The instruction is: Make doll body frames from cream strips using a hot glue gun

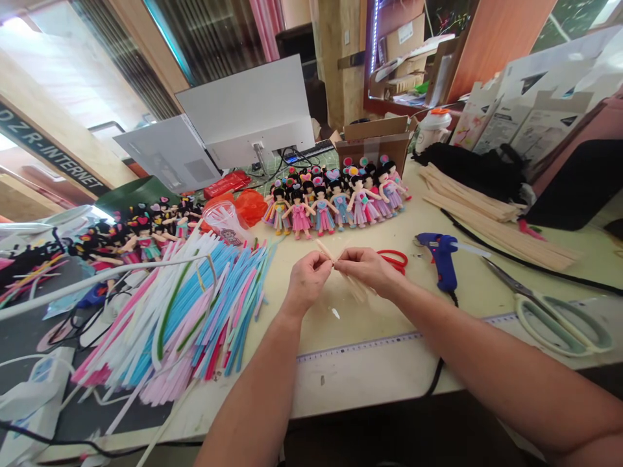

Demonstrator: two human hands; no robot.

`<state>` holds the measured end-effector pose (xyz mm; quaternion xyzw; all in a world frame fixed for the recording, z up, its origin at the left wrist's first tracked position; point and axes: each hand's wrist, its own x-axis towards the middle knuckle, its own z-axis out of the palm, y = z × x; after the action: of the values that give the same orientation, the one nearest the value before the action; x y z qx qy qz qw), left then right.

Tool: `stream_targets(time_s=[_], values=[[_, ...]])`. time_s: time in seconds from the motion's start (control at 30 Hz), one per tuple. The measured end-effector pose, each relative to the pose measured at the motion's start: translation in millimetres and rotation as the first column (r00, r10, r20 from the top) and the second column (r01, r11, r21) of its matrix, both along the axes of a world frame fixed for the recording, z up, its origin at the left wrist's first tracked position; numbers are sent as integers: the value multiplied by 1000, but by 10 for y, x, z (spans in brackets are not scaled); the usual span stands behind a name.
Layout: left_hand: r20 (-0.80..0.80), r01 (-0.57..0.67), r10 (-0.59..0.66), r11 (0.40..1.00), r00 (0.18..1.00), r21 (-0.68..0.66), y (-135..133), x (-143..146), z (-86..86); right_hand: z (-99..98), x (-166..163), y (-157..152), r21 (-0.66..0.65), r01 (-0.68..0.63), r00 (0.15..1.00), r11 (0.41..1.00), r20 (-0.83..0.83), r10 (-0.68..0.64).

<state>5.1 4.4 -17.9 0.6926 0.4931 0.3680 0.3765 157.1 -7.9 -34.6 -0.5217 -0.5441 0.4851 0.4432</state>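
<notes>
My left hand (307, 280) and my right hand (368, 268) meet over the middle of the pale table (370, 324), both pinched on thin beige pipe cleaners (335, 258) that cross between the fingertips. Some beige strands trail down under my right hand. A row of small finished dolls (335, 201) in coloured dresses stands just beyond my hands. A big heap of blue, pink and white pipe cleaners (195, 311) lies to the left of my left hand.
Red scissors (396, 259) and a blue glue gun (442, 258) lie right of my hands, large pale scissors (559, 318) farther right. Beige stick bundles (487, 214), a cardboard box (377, 139), two monitors (253, 113) and more dolls (141, 233) ring the table.
</notes>
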Motion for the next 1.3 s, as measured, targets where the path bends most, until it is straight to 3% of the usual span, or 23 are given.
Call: stream_targets(time_s=[0.13, 0.27, 0.33, 0.4, 0.5, 0.6, 0.8, 1.03, 1.17, 1.3], values=[[1, -15, 15, 1000, 1000, 14, -7, 24, -16, -32, -42, -14, 189, 59, 987, 980, 134, -86], [-14, -47, 47, 999, 999, 26, -15, 44, -59, 5, -70, -85, 442, 44, 890, 896, 390, -236], [-22, -78, 79, 996, 997, 45, -14, 48, -73, 17, -74, -100, 489, 20, 865, 872, 430, -261], [2, -90, 90, 995, 996, 35, -8, 42, -69, 17, -70, -87, 427, 46, 897, 903, 380, -226], [119, -25, 34, 997, 992, -75, 8, 10, -29, 21, -50, -37, 218, 77, 977, 973, 177, -117], [205, 31, 2, 987, 979, -159, 24, -34, 18, 49, -18, -1, 106, 61, 998, 992, 21, -63], [203, 26, 6, 988, 979, -154, 38, -87, 44, 58, 35, 24, 32, 134, 983, 991, -135, -128], [196, 54, -21, 984, 980, -168, -5, -99, 92, 117, 45, -6, -87, 55, 961, 995, -265, -76], [159, 52, -25, 985, 987, -167, -24, -92, 120, 138, 44, -10, -69, 80, 962, 994, -257, -95], [247, 96, -48, 977, 968, -188, -8, -86, 99, 93, 57, 18, -49, 121, 952, 991, -278, -130]])
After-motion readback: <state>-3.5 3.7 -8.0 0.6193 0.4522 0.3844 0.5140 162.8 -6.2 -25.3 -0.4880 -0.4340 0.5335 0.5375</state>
